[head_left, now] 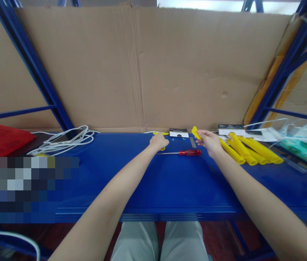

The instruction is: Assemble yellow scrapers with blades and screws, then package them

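Note:
My left hand is closed at the middle of the blue tabletop, with yellow showing beyond and below its fingers. It appears to grip a yellow piece that is mostly hidden. Between thumb and fingers, my right hand pinches a small flat yellow plastic piece, raised a little above the table. A screwdriver with a clear red handle lies between the hands, its shaft pointing left. Behind it are a thin grey metal strip and a black-and-white printed card.
Several yellow tubes lie right of my right hand, by another printed card. Farther right is a green-and-white packet among white cables. A coiled white cable and red bag lie left. Cardboard stands behind.

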A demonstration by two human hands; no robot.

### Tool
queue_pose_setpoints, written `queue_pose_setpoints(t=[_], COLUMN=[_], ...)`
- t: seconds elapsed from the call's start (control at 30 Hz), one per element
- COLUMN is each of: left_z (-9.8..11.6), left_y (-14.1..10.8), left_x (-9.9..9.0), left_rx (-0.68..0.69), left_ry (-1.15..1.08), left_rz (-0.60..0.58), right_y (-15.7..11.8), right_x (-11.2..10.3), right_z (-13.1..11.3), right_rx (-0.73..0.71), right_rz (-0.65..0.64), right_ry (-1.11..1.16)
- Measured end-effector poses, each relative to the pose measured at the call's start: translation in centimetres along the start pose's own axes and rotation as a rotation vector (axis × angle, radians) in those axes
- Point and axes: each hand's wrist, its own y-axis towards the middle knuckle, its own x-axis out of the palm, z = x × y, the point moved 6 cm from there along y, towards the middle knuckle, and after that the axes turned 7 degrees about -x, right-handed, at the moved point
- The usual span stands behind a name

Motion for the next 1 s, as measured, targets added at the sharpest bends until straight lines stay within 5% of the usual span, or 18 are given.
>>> queue_pose_setpoints(t=[0.23, 0.43, 0.77, 1.0], left_z=[-0.4, -2.9, -4.2, -4.3], left_y=[-0.6, -1.4, -5.5, -5.8], left_x=[-0.1, -1.8, -1.4, -1.5], left_rx=[0.042, 0.162, 0.325, 0.352], left_ry=[0.063, 0.012, -0.036, 0.011], left_rz=[-0.145, 0.002, 0.155, 0.155], right_y=[-0.1, -0.3, -0.6, 0.7], right_x=[0.3, 1.0, 7.4, 10.4], right_z=[0.1, 0.2, 0.0, 1.1], right_rx=[0.001, 0.038, -0.027, -0.054], right_rz=[-0.028, -0.089, -0.428, -0.409], right_ry=[-0.017, -0.073, -0.534, -0.654])
